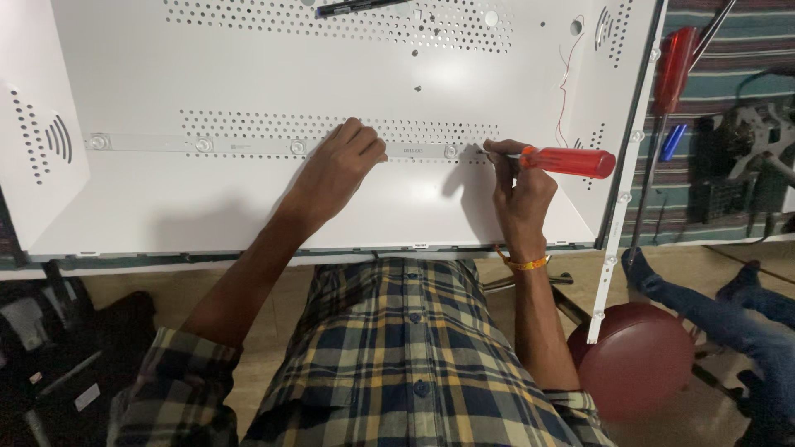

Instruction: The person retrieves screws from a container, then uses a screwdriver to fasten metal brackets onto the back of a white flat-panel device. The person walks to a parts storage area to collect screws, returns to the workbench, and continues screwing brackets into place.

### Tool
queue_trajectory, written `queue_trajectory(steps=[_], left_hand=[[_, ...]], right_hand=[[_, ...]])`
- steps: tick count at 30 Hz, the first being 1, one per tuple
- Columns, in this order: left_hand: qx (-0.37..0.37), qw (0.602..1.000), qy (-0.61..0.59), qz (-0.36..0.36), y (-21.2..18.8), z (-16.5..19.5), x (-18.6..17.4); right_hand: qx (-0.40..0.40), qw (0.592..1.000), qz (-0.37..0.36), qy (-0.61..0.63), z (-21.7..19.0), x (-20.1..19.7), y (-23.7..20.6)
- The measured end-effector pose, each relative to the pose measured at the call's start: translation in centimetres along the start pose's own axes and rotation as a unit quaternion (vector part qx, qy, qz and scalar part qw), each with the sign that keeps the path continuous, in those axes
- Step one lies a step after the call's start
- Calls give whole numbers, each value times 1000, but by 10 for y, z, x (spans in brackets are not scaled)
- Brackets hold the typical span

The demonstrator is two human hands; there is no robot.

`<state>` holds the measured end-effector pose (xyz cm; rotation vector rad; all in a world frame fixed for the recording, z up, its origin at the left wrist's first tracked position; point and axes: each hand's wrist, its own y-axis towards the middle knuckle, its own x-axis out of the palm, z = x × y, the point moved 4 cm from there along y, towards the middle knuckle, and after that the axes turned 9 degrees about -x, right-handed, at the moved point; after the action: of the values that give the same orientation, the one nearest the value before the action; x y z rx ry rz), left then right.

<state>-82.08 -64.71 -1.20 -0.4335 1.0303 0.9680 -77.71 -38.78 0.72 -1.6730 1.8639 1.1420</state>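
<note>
**A:** What are the hands on?

**B:** The left hand [344, 161] lies palm down, fingers curled loosely, pressing on a long thin light strip [248, 146] that runs across the white metal back panel [207, 74]. It grips nothing; it only holds the strip flat. The right hand [517, 186] is closed round a red-handled screwdriver [570, 161], whose handle points to the right while its tip meets the strip's right end, just beside the left hand.

**A:** And where is the panel?

**B:** Flat on the table, its near edge right against the person's checked shirt [397, 356].

**A:** How far along does the work look?

**B:** Hard to say. The strip sits in line along a row of small holes, with round lenses spaced along it, so I judge it is seated on the panel. Whether its end is being fastened or loosened I cannot tell; the tip is too small to read. Only this one strip shows on the panel.

**A:** Anything else about?

**B:** A second red-handled screwdriver [675, 66] and a blue pen [672, 141] lie on a striped cloth [720, 50] right of the panel. A loose white strip [617, 232] leans along the panel's right edge, above a dark red round stool [642, 356]. Another person's legs in blue trousers [729, 314] show at the lower right.
</note>
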Motion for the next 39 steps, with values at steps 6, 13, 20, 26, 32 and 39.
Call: queue_trajectory(steps=[6, 13, 20, 26, 32, 39], left_hand=[[7, 1000, 26, 8, -1, 1, 0], [8, 998, 63, 11, -4, 2, 7], [5, 995, 99, 5, -1, 4, 8], [13, 999, 22, 31, 25, 43, 26], [76, 997, -5, -2, 61, 62, 54], [101, 994, -43, 4, 53, 56, 73]], right_hand=[[3, 1000, -6, 11, 3, 2, -3], [8, 1000, 8, 22, 4, 3, -7], [1, 1000, 14, 15, 6, 4, -7], [-11, 999, 34, 26, 5, 0, -10], [3, 999, 33, 11, 5, 2, -10], [9, 998, 50, 30, 11, 6, -16]])
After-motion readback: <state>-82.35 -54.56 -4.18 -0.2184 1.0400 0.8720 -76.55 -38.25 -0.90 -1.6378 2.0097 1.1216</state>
